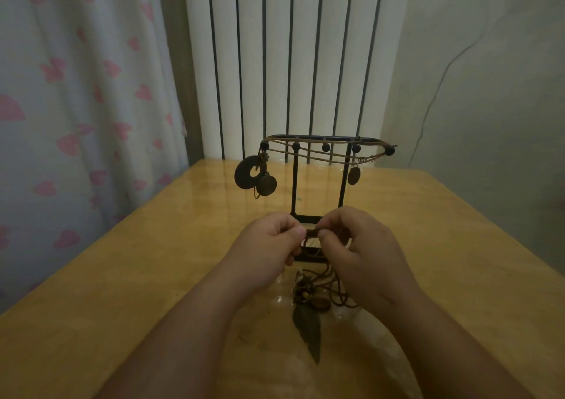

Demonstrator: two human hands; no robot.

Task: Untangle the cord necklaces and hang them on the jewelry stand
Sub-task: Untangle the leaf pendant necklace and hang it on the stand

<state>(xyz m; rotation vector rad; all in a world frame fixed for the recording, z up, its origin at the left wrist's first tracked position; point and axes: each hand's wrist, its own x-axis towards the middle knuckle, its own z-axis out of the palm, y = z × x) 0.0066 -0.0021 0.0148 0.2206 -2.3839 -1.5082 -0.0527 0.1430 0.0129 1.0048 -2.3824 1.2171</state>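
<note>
Pinching cord (pixel 312 233), stand base (pixel 308 219) partly hidden

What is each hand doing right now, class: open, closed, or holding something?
Left hand: closed, pinching the brown cord.
Right hand: closed, pinching the same cord.

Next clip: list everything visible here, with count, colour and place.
table: one, yellow wood, fills the foreground.
jewelry stand: one, black, mid-table.
hung pendants: three, dark brown; two at the stand's left end, one at its right.
tangled necklaces: count unclear, brown, on the table before the stand.
leaf pendant: one, dark, nearest end of the tangle.
curtain: one, white with pink hearts, left.
radiator: one, white, behind the table.
wall: pale, cracked, right.
left hand: pinches a brown cord.
right hand: pinches the same cord.
</note>
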